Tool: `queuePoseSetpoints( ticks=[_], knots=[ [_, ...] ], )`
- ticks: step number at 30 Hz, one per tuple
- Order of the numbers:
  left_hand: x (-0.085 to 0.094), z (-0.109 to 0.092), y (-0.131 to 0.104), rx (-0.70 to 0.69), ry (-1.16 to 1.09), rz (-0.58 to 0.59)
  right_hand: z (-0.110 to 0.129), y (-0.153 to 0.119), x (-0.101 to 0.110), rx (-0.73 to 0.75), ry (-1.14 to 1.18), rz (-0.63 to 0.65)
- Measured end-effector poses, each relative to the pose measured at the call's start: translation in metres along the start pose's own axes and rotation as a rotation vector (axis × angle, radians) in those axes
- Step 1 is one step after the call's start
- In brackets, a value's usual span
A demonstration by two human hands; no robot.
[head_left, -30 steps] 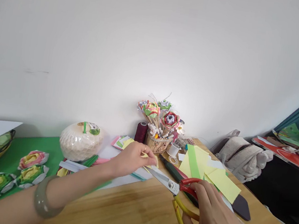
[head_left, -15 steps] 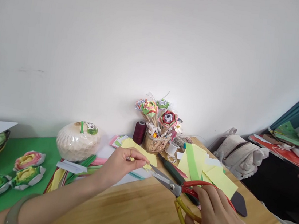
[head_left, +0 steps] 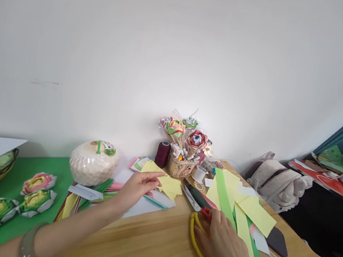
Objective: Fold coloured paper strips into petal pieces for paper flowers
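Nearest to the viewer is the bare wood of the desk (head_left: 132,237), and over it comes the right hand (head_left: 223,238). Under this hand are the scissors (head_left: 192,201), low at the desk, with the blades pointing away, close along a dark green tool (head_left: 202,200). I judge the scissors to be stiff and the heaviest of these things, though easy for one hand; the best place to take hold is the yellow and red loops, not the sharp metal. The right fingers are bent over the handles and touch them, with the thumb by the yellow loop; how firmly they grip I cannot tell, because the hand covers this part.

A little farther, the left hand (head_left: 136,187) is in the air with its fingers loosely stretched and parted, and nothing is visible in them. They are just beside the yellow paper pieces (head_left: 172,186), but whether they touch I cannot tell. Such paper should be light and soft to bend, easily creased, so an edge pinch suits it.

Right of the scissors lie a green strip (head_left: 224,194) and yellow sheets (head_left: 256,215). Farthest, near the wall, stand a dark red thread spool (head_left: 162,154) and a basket (head_left: 181,168) of paper flowers (head_left: 197,139).
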State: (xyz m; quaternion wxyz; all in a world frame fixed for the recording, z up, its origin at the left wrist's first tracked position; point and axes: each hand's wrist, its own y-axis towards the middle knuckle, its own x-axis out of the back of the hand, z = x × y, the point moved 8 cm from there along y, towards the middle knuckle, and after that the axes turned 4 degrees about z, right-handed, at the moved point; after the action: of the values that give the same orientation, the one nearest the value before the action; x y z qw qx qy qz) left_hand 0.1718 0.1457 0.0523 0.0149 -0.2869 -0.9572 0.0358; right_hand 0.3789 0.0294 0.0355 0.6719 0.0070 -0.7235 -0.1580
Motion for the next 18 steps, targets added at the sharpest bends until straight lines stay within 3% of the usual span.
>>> queuePoseSetpoints(
  ticks=[3,6,9,12,18],
  knots=[
    [-0.007,0.004,0.004,0.023,-0.093,0.033,-0.004,0.003,0.001,0.027,-0.016,0.051],
    [-0.019,0.004,0.005,0.037,-0.171,0.083,-0.001,0.010,0.017,0.091,0.044,0.095],
    [-0.034,0.003,0.000,0.046,-0.223,0.152,0.018,0.024,0.043,0.125,0.368,0.059],
    [-0.047,0.001,-0.008,0.044,-0.231,0.220,0.042,0.042,0.051,0.099,0.761,0.089],
    [-0.041,0.000,-0.014,-0.032,-0.148,0.226,0.077,0.062,0.054,0.142,0.860,0.085]
  ],
)
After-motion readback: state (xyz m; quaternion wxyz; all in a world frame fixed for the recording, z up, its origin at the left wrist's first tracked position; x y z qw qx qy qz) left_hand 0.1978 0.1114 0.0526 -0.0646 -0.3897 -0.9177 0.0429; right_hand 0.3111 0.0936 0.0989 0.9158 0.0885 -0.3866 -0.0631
